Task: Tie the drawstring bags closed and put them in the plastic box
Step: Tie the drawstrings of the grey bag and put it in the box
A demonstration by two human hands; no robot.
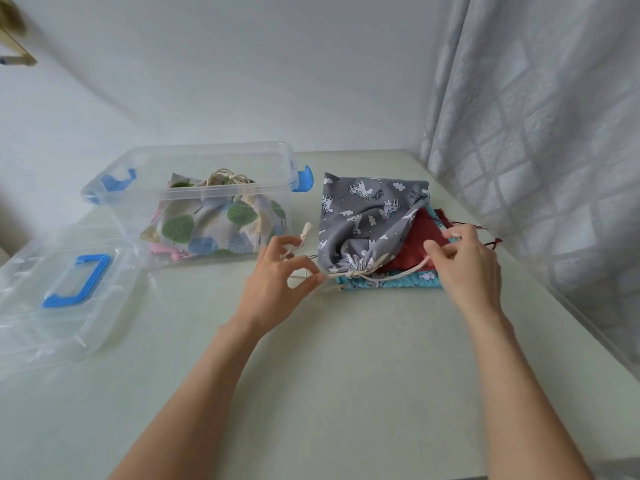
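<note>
Grey bag (367, 220) cinched, cord (398, 274) pulled both ways

Left hand (277, 282) and right hand (464, 265) each pinch a cord end, box (194, 192) nearby.

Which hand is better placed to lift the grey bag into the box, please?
Probably the left hand: it pinches the cord beside the grey bag on the side nearest the plastic box.

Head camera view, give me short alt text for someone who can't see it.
Two hands, left hand and right hand, pull the cords of a grey drawstring bag cinched shut on a table. A clear plastic box holds a leaf-print bag.
</note>
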